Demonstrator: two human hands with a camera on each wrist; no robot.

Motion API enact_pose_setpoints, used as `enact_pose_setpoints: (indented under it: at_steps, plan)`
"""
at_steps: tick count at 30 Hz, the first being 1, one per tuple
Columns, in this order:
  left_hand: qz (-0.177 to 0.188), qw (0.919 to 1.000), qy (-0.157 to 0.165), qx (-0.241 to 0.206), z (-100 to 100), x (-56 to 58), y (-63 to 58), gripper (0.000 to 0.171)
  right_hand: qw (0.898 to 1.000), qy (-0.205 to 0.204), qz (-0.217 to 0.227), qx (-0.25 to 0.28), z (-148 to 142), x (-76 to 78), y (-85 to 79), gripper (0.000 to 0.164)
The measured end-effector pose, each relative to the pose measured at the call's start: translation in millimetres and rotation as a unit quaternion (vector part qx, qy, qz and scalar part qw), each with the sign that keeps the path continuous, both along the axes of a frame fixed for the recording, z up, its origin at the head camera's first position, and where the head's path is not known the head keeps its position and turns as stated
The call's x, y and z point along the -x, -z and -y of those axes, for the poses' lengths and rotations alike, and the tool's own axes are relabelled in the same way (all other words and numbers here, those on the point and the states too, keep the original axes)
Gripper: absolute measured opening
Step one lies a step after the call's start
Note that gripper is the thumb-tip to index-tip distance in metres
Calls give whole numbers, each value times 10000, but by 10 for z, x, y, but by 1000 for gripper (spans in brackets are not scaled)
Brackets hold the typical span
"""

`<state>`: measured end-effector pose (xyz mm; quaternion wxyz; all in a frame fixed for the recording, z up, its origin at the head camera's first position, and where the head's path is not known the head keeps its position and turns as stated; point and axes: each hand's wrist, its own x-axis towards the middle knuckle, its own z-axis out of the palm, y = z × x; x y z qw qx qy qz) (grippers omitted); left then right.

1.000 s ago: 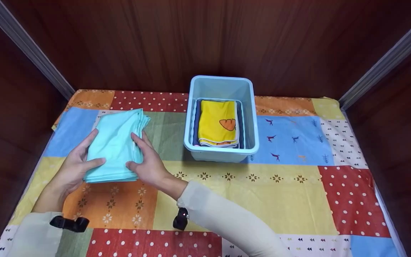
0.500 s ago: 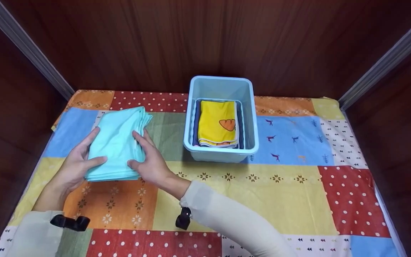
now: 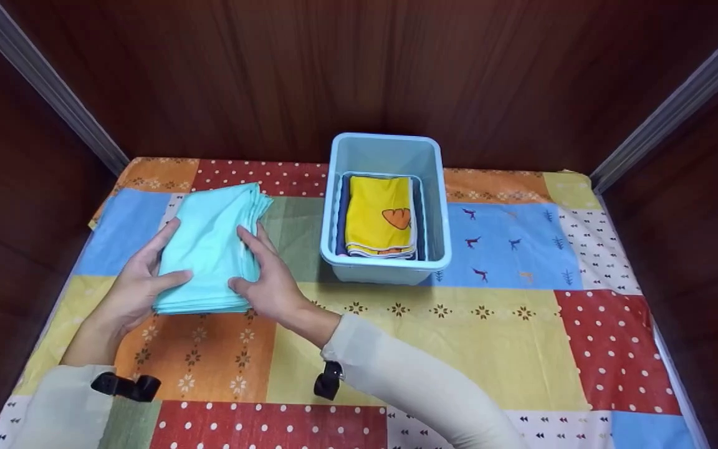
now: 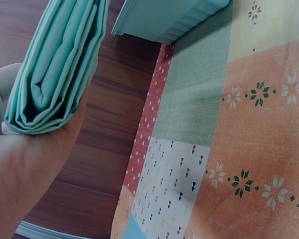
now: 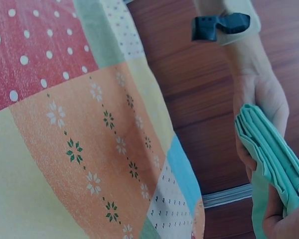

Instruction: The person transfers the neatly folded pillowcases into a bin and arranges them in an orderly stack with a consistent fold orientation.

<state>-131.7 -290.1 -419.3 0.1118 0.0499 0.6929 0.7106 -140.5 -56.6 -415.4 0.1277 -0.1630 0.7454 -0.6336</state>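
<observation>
A turquoise cloth (image 3: 209,249), folded into a thick rectangular bundle, is held up over the left part of the table. My left hand (image 3: 141,277) grips its left edge, thumb on top and fingers underneath. On the opposite edge my right hand (image 3: 272,284) holds it the same way, near loose corners at the far right. The left wrist view shows the stacked folds of the cloth (image 4: 55,64) end-on, well above the tablecloth. Seen from the right wrist, the bundle (image 5: 271,149) lies between both hands.
A light blue plastic bin (image 3: 390,264) stands at the back centre, right of my hands. Inside it, a folded yellow cloth (image 3: 374,209) with a carrot print lies over dark blue fabric. A patchwork tablecloth (image 3: 434,349) covers the table; brown wooden panels (image 3: 384,68) enclose the back and sides.
Both hands have moved slightly right and away from me, carrying the folded turquoise cloth along. Their grip looks the same. The bin and its contents have not moved.
</observation>
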Motion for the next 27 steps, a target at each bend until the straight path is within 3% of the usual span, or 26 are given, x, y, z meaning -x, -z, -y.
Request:
enact_pose_setpoints:
  at_steps: [27]
  plan:
    - [-166, 9998, 126, -30, -148, 32, -102, 92, 10000, -73, -36, 46, -191, -15, -113, 78]
